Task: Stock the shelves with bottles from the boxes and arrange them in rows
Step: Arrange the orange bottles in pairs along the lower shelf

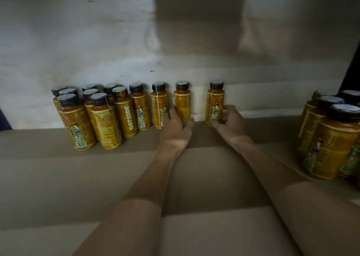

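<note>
While both bare forearms reach in from the lower edge, the broad brown shelf (58,177) fills most of the view, with a pale, scuffed back panel (97,41) rising behind it. At the left stands a cluster of orange bottles (105,119) with dark caps, packed in short rows running from the back panel toward the front. One of them shows large white lettering. A second cluster (331,138) stands at the far right edge, nearer the camera and partly cut off. Between the two, against the back panel, two single bottles stand upright and a little apart. The left hand (178,127) grips the lower half of the left bottle (182,99), its fingers curled round one side and its thumb round the other. That bottle stands just beside the last one of the left cluster's back row. The right hand (232,122) holds the right bottle (215,99) near its base, thumb across the front and fingers wrapped round the right side.
</note>
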